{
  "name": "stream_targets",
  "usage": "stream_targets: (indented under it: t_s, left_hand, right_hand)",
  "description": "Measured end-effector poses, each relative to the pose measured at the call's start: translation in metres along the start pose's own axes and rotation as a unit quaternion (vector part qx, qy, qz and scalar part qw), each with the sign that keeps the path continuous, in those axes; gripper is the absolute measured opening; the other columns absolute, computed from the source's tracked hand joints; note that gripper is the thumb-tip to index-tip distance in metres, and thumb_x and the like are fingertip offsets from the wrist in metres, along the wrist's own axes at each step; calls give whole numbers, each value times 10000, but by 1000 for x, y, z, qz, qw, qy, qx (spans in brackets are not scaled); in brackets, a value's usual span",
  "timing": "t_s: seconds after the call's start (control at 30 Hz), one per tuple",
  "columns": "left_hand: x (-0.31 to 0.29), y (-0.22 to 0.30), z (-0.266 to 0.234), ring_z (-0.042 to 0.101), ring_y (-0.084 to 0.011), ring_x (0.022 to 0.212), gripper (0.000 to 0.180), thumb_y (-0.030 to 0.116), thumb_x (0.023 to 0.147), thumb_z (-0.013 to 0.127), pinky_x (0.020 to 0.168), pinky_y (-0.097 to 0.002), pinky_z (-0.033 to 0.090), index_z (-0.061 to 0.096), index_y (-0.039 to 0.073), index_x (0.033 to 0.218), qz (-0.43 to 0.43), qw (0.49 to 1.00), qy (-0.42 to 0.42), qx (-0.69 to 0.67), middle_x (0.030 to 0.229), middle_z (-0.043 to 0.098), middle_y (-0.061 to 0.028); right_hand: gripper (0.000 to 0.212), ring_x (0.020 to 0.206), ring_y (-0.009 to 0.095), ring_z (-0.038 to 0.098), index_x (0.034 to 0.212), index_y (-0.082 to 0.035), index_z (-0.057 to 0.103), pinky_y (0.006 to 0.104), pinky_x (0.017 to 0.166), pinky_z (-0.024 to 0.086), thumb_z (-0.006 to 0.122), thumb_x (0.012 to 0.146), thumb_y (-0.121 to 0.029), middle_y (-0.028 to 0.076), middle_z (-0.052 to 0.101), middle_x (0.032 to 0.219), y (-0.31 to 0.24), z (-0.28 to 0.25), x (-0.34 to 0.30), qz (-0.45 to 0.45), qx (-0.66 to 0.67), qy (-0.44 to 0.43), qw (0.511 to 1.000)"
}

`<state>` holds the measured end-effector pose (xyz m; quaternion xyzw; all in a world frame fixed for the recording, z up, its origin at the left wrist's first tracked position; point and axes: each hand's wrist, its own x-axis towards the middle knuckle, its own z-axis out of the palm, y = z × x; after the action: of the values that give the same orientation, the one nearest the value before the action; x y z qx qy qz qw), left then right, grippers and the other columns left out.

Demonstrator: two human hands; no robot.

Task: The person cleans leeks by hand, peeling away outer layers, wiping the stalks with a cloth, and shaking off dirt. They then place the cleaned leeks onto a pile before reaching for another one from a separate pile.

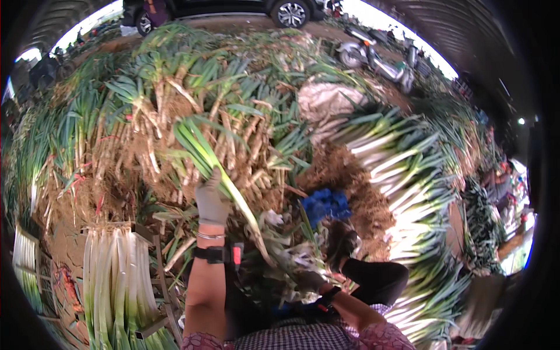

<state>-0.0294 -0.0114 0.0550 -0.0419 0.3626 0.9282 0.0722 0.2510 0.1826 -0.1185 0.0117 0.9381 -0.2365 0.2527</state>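
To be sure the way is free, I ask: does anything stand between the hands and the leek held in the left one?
Nothing visible does. The left hand already grips the leek. Between the right hand and the leek's lower end, only pale scraps show, apparently lying below; that hand is too dark to read clearly.

Piled leeks (157,128) stand before the left hand (212,201); a bent leg (379,277) flanks the right hand (311,282); room separates both forearms (204,291).

Right hand (312,282), six o'clock: dark, blurred; grip cannot be determined. Car (213,7), twelve o'clock: upper body cut off by picture edge. Leek bundle (116,280), seven o'clock: leaf ends cut off below.
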Motion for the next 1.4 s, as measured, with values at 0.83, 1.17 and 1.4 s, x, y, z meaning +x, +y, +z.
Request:
stream_targets:
  t_s: [0.83,1.17,1.4]
  left_hand:
    - [-8,-14,14,643,-284,1003,384,214,971,506,881,-361,519,508,-105,1186,-109,968,-216,66,1062,651,-210]
    - [2,-14,-5,599,-312,1093,507,317,985,463,929,-401,495,425,-75,1304,-95,963,-243,68,1201,592,-205]
    - [6,11,-11,630,-322,1015,389,244,967,520,874,-452,536,482,-69,1196,-57,988,-143,0,1112,623,-223]
  right_hand:
    - [253,725,68,562,1039,22,603,238,660,476,708,828,-70,41,646,842,-164,-187,86,-152,616,222,740]
    - [177,721,77,548,978,23,613,246,663,460,674,829,-50,15,642,832,-161,-162,71,-126,611,253,740]
    - [292,722,179,630,938,-43,652,323,662,488,776,718,-188,113,671,836,-55,-69,19,16,60,29,998]
